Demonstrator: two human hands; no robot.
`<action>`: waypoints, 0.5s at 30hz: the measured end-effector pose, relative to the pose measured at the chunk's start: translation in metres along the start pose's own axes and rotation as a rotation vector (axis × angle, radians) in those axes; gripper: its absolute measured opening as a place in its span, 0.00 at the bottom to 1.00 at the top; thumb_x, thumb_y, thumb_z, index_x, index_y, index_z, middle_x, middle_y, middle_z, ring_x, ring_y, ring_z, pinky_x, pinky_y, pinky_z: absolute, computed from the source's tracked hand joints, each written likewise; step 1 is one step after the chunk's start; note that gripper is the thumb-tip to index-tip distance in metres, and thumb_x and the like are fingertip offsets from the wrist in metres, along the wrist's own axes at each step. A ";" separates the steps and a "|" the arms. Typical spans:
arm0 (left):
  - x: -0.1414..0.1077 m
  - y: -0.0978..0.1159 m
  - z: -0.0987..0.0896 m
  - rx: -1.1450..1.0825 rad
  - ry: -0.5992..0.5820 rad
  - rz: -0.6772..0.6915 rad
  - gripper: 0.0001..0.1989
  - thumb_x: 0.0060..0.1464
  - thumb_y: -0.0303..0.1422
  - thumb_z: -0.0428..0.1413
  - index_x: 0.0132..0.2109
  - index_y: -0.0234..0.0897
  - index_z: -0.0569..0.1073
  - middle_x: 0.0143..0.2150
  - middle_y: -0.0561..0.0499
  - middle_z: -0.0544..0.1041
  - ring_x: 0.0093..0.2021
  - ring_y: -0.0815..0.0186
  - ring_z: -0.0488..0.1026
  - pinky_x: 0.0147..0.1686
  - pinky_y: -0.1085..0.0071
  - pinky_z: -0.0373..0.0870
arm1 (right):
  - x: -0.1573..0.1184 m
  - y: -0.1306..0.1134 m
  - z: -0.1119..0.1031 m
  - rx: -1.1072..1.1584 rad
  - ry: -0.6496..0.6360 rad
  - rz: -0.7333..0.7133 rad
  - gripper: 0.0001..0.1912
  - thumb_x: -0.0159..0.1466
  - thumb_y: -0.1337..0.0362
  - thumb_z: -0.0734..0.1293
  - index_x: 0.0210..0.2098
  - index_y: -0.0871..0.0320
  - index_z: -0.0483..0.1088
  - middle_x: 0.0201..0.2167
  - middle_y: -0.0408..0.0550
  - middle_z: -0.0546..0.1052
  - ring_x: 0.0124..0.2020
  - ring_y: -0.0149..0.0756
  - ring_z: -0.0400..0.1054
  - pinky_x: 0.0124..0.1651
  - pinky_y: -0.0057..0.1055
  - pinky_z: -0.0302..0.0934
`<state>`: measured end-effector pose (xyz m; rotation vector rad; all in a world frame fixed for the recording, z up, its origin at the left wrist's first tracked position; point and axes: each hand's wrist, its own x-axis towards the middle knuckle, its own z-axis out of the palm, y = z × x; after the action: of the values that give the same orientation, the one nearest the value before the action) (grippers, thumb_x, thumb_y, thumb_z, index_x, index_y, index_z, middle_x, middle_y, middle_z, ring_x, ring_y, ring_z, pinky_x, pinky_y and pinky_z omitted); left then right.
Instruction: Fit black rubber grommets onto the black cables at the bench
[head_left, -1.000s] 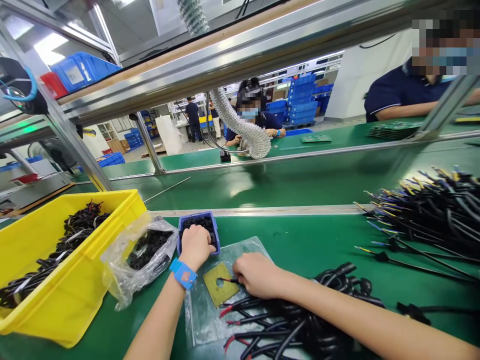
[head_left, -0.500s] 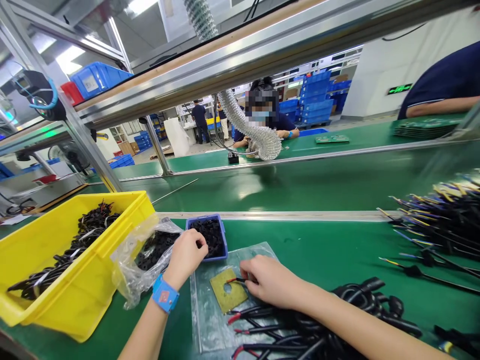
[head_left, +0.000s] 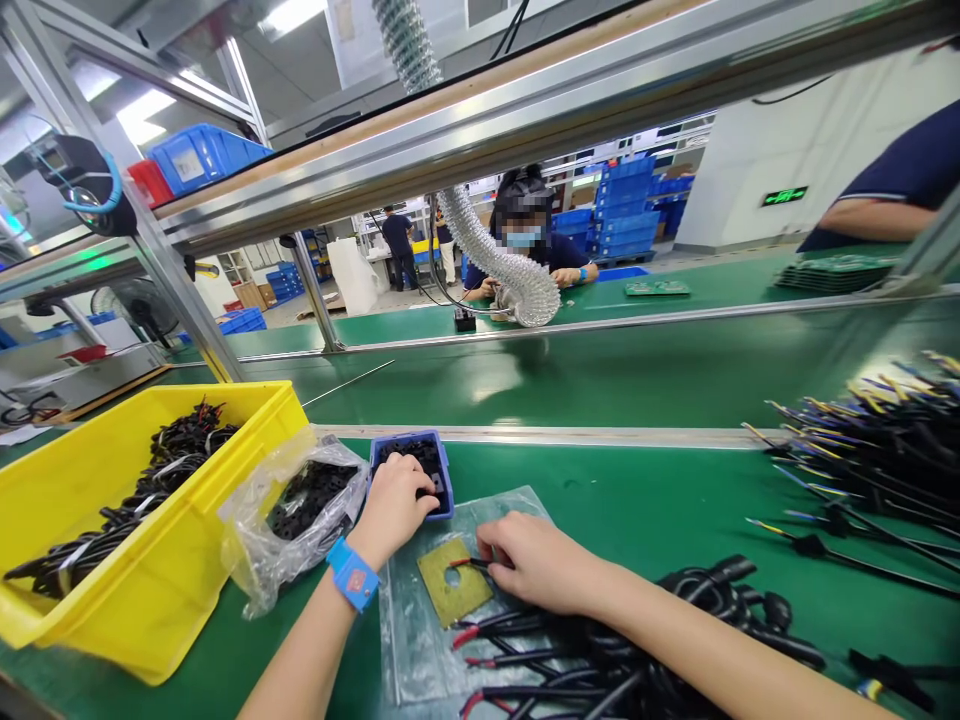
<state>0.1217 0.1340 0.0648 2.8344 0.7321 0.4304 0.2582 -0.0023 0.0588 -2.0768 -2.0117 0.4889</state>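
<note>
My left hand [head_left: 396,502], with a blue wrist strap [head_left: 352,575], reaches into a small blue bin [head_left: 448,470] of small black parts [head_left: 409,452]. Its fingers are bent toward the thumb, and what lies between them is hard to make out. My right hand [head_left: 536,560] is closed on a thin black cable [head_left: 480,563] whose red wire end points left. That end lies over a yellowish square plate [head_left: 450,590] with a round hole. Beneath the plate is a clear plastic bag [head_left: 405,650]. More black cables [head_left: 570,660] with red ends lie below my right forearm.
A yellow crate [head_left: 187,600] of bundled black cables stands at left. Beside it lies an open plastic bag [head_left: 251,560] of black parts. Cables with stripped coloured ends [head_left: 862,440] are piled at right. Across the bench a co-worker [head_left: 570,255] sits behind a silver duct [head_left: 525,285].
My left hand has moved slightly right and lowered its fingers into the blue bin. My right hand keeps its hold on the cable. The view has shifted slightly.
</note>
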 end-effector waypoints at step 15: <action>-0.051 0.007 0.018 -0.940 0.261 -0.393 0.08 0.50 0.35 0.54 0.28 0.34 0.68 0.26 0.51 0.71 0.27 0.67 0.70 0.28 0.72 0.66 | -0.012 0.000 -0.006 0.589 0.103 -0.033 0.04 0.55 0.71 0.58 0.27 0.57 0.60 0.15 0.34 0.61 0.15 0.25 0.57 0.21 0.21 0.50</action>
<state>0.0883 0.1005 0.0379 1.7390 0.8171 0.8154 0.2602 -0.0135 0.0649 -1.6655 -1.5867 0.8298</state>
